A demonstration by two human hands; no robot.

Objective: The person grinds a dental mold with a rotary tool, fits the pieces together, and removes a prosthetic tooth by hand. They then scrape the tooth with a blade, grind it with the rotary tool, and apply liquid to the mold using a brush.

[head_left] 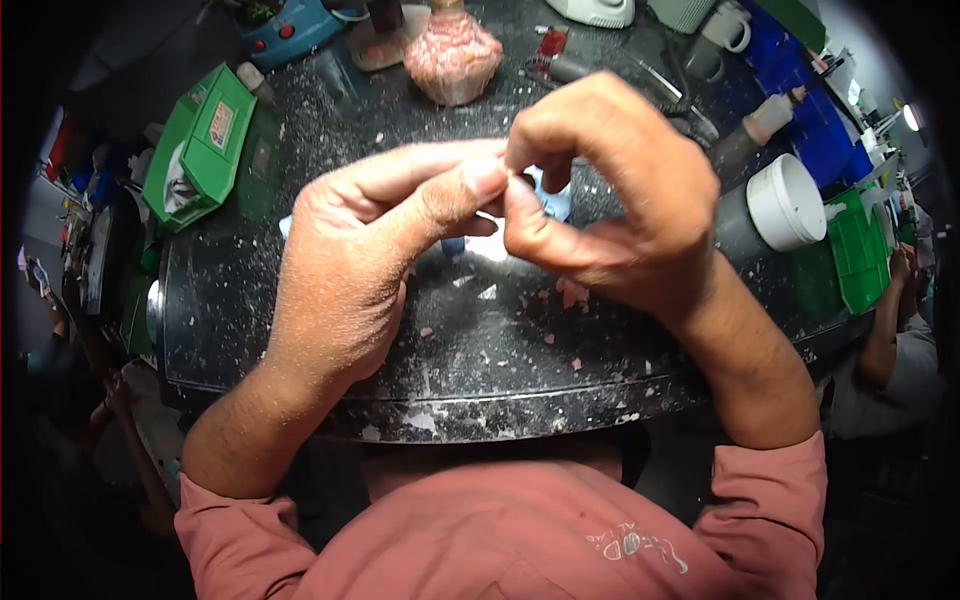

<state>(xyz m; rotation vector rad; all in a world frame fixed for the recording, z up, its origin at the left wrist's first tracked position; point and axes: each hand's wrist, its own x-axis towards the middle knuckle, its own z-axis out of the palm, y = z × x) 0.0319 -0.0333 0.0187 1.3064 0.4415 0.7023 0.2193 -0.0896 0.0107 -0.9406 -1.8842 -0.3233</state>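
Left hand (pixel 350 260): thumb and fingers (pixel 450 195) pinched narrow on a small pale-blue piece (pixel 553 200).
Right hand (pixel 610 190): fingers curled, pinching the same piece from the other side.
Piece: between both fingertips, mostly hidden.
Worktop (pixel 480 370): dark, dusty, below the fingers.

Heavy fisheye warp here – corners go fully black. Bright light from above hits the hands and throws glare off the dusty dark bench (pixel 480 380). A lamp (pixel 912 117) glows far right – edges smear soft.
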